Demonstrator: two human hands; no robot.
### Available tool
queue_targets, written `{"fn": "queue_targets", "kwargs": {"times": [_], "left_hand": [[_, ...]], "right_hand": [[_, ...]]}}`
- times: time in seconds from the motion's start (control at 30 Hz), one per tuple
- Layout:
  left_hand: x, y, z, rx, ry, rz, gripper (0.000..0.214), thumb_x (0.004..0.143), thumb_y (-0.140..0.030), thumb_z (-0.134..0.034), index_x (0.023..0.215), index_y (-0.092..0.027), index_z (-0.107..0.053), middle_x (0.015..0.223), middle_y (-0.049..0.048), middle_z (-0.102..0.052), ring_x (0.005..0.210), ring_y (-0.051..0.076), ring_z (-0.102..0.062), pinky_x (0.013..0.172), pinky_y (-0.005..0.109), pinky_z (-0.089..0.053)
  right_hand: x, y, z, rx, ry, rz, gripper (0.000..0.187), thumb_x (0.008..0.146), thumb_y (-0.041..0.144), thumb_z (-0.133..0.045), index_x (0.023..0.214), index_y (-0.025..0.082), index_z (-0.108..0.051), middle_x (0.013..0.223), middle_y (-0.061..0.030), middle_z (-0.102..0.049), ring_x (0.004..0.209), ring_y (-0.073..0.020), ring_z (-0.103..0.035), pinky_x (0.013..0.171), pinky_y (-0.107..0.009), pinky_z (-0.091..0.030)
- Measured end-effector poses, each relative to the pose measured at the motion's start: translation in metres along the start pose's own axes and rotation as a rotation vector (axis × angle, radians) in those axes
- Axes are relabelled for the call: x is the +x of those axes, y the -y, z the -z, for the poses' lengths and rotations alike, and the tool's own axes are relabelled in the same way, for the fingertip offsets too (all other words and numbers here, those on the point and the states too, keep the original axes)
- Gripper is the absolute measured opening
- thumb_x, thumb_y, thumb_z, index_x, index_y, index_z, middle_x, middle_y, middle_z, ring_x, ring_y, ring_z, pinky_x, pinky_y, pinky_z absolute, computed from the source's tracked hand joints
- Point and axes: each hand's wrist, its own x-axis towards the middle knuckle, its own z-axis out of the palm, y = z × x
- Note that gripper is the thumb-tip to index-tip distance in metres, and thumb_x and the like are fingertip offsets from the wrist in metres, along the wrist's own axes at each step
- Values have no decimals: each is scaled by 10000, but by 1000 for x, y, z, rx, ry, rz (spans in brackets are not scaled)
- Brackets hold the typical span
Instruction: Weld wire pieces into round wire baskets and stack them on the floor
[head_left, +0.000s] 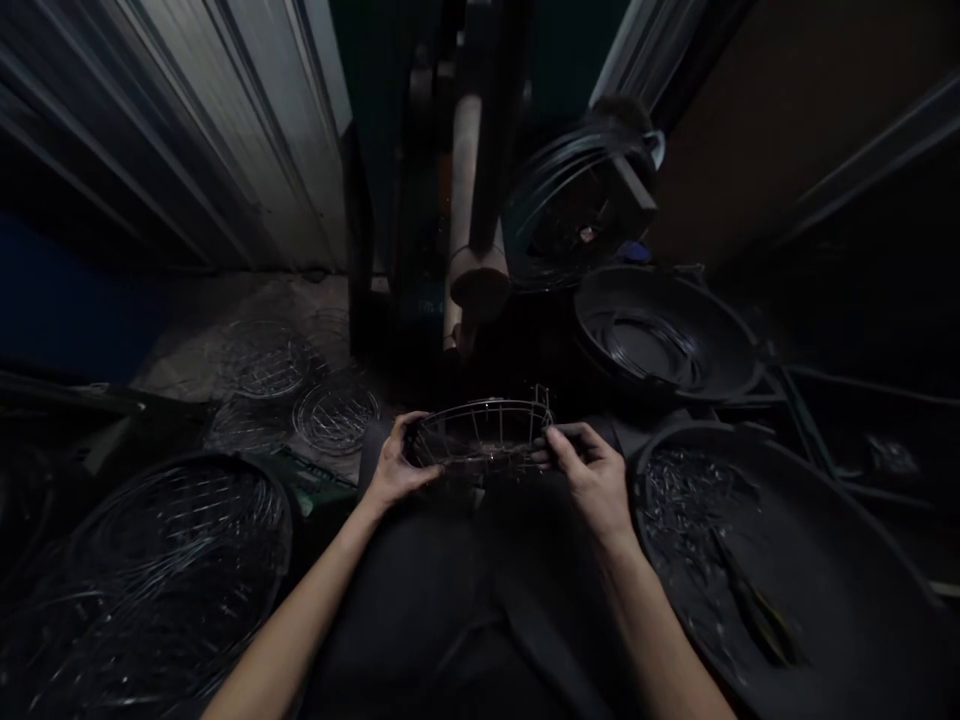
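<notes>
A small round wire basket frame (480, 432) sits over my lap in the middle of the view. My left hand (396, 465) grips its left rim with fingers curled round the wire. My right hand (589, 470) pinches the right rim, fingers closed on it. Both forearms reach in from the bottom edge. The light is dim, so fine detail of the wires is hard to make out.
A dark basin (795, 560) with several short wire pieces and a tool lies at the right. Another basin (660, 335) holds coiled wire behind it. A heap of wire rings (150, 570) fills the lower left. Flat wire grids (334, 415) lie on the floor. A machine post (469, 230) stands ahead.
</notes>
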Motion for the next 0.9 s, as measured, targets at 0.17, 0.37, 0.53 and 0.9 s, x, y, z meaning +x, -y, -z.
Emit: {"fn": "queue_targets", "kwargs": {"times": [0.17,0.37,0.53,0.9], "left_hand": [[-16,-23,-2,243,199,-8,894,598,-462,-764,1322,-216,-302,1288,125,-412,1215,297,-425,1008,475,-375],[4,-90,-33,606,178,-132,1019,637,-511,-726,1434,-227,-160,1299,144,-404,1191,336,-395,1019,554,-254],[12,-92,-52,649,223,-106,755,670,-398,-675,1328,-171,-383,1028,95,-508,961,288,-489,871,460,-365],[29,-81,1,513,-2,-262,686,659,-364,-699,1252,-197,-398,1006,60,-511,944,237,-507,886,395,-353]], "right_hand": [[-5,-25,1,74,-1,-103,324,694,454,-714,733,160,-584,635,6,-620,521,-127,-606,533,-249,-519],[5,-25,4,-13,51,-68,336,711,487,-683,745,165,-592,637,3,-617,557,-144,-620,544,-250,-520],[8,-21,2,-144,126,-25,310,760,490,-629,776,181,-611,712,-15,-652,608,-159,-635,550,-245,-506],[5,17,-47,-330,92,319,227,850,411,-548,826,198,-623,755,-7,-669,641,-146,-613,609,-232,-477]]}}
